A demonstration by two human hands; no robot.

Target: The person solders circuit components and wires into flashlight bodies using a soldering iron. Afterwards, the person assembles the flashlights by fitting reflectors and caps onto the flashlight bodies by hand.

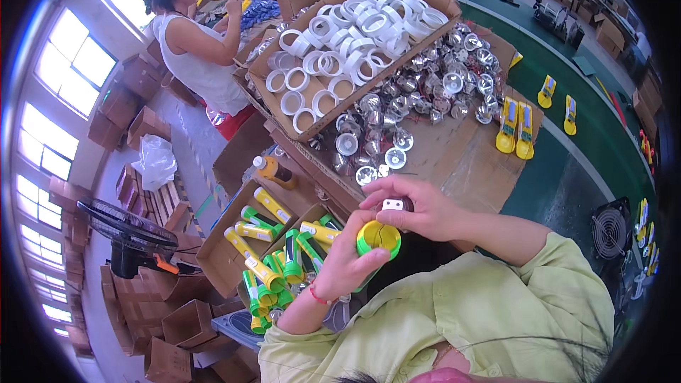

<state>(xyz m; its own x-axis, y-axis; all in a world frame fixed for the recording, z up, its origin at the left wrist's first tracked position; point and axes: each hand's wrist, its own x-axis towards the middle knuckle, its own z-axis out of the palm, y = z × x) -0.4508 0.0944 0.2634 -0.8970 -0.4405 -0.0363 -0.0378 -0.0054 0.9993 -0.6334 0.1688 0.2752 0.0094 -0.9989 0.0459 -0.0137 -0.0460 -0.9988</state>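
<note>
My left hand (pixel 344 264) is closed around a green-and-yellow flashlight body (pixel 379 238), its round mouth facing up and a thin dark wire showing inside. Just beyond that mouth, the fingers of my right hand (pixel 420 207) pinch a small lamp piece (pixel 394 204) with a white square plate that has dark dots. The rest of that piece is mostly hidden by my fingers. Ahead of both hands lie loose silver reflectors (pixel 395 158), some with thin red wires, piled on a cardboard sheet (pixel 454 163).
A carton (pixel 301 136) of white rings stands beyond the reflectors. Green and yellow flashlight bodies (pixel 292 255) fill a box at left, near an orange bottle (pixel 275 171). Yellow flashlight parts (pixel 525 131) lie at right. A fan (pixel 128 230) and another person (pixel 202 50) are at left.
</note>
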